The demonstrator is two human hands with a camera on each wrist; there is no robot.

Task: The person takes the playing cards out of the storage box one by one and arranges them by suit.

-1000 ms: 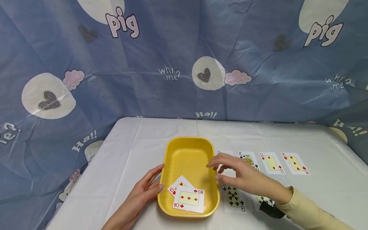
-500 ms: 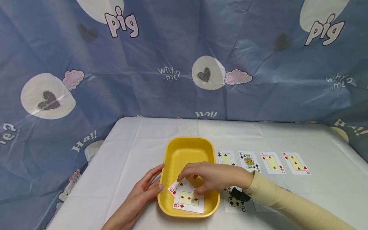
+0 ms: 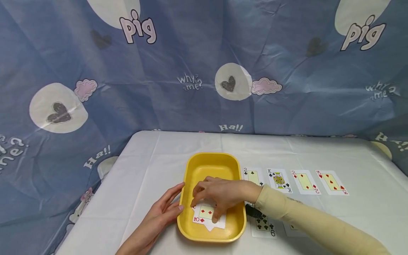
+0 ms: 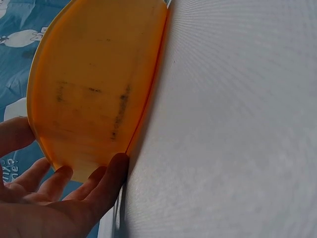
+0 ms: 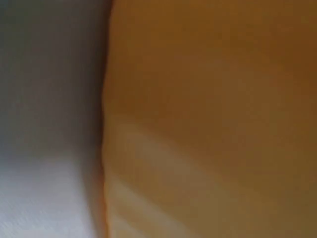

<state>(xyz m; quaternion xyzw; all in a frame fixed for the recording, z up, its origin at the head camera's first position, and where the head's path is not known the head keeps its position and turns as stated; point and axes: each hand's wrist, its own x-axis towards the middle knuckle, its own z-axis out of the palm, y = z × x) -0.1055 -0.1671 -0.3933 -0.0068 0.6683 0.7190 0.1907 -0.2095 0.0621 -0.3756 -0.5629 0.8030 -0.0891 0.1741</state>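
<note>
A yellow tray [image 3: 191, 170] stands on the white table. My left hand [image 3: 160, 209] touches its left side with extended fingers; the left wrist view shows the fingertips [image 4: 119, 161] against the tray's outer wall. Inside the tray, my right hand [image 3: 216, 194] holds playing cards between curled fingers and thumb. The upper one is the three of diamonds [image 3: 203, 213], face up and partly covered by the hand. A white corner of another card [image 3: 210, 227] shows beneath it. The right wrist view is filled by a blurred yellow tray wall [image 5: 208, 99], with the hand hidden.
Right of the tray lie face-up cards: two of clubs [image 3: 253, 175], king of spades [image 3: 279, 180], two of diamonds [image 3: 305, 181] and three of hearts [image 3: 332, 182]. Nearer lie a nine of clubs [image 3: 262, 226] and another card [image 3: 293, 231] under the right sleeve. A patterned blue cloth [image 3: 178, 113] hangs behind.
My right hand has moved left from over the tray's right rim onto the cards inside. The three of diamonds has shifted slightly away from me, and the six of hearts is now covered. The left hand stays.
</note>
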